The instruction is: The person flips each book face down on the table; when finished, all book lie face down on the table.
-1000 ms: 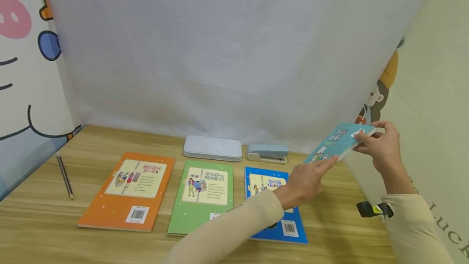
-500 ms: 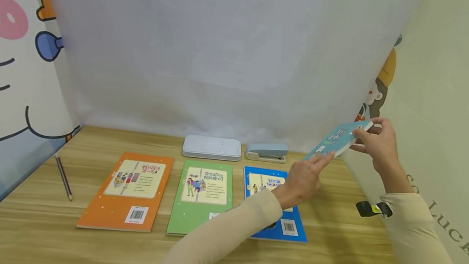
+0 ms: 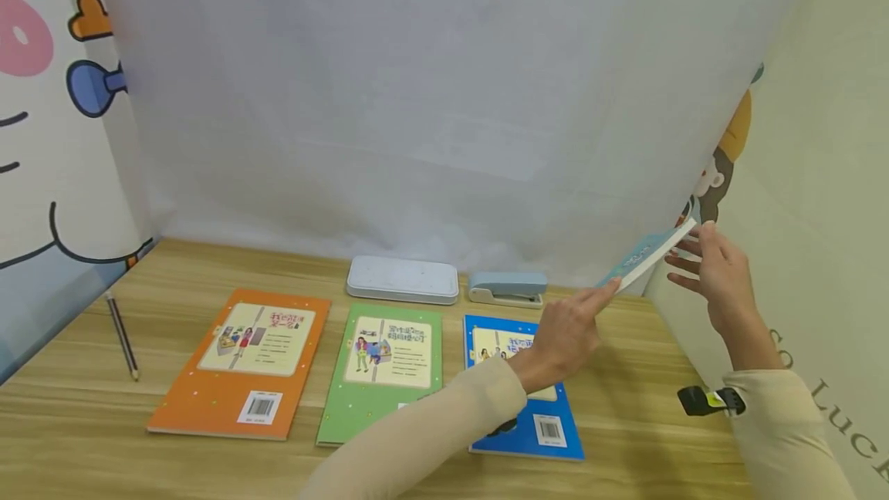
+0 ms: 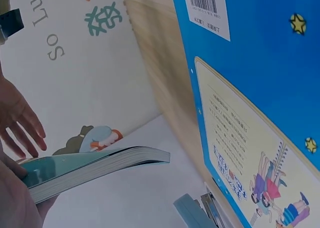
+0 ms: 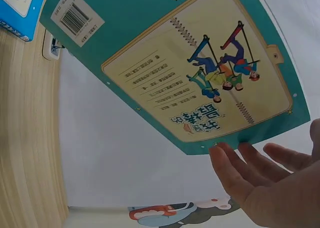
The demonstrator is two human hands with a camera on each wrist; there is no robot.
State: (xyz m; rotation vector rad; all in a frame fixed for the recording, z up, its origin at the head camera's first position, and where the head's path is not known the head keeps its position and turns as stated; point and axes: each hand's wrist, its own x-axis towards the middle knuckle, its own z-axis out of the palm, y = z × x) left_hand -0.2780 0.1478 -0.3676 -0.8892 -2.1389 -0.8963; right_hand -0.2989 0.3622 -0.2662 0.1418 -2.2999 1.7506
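My left hand (image 3: 569, 330) pinches the near-left corner of the teal book (image 3: 646, 255), held in the air at the far right above the surface (image 3: 174, 423). My right hand (image 3: 715, 276) is spread, fingertips just touching the book's far edge. I judge this a hand-over or tilting step; the next move calls for a firmer grip before turning it. The right wrist view shows the book's illustrated cover and barcode, which the head view misses; the left wrist view shows its page edges, the blue book (image 4: 260, 103) and the stapler (image 4: 197, 210).
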